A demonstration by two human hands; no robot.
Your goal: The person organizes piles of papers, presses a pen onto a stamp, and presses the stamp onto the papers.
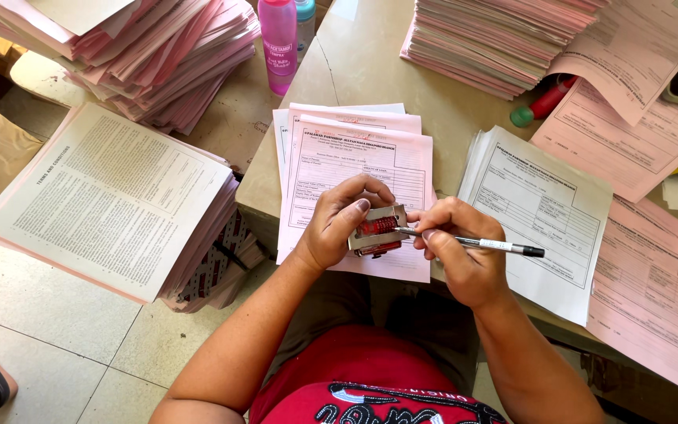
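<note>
My left hand (337,224) curls around stamper (377,230), right hand (464,255) pinching pen (480,244), tip at stamper, over pink form (355,169).

— Item one, what you hold: numbering stamp (377,230), silver metal body, red wheels at its centre. Your pen (480,244)?

— Silver barrel, white band, black tip. Forms (355,169) under your hands: pink, black print. Stack (539,208) beside them: white, black ruled boxes.

— Bottle (278,43)?

— Magenta. Your shirt (370,389): red, black-and-white lettering.
</note>
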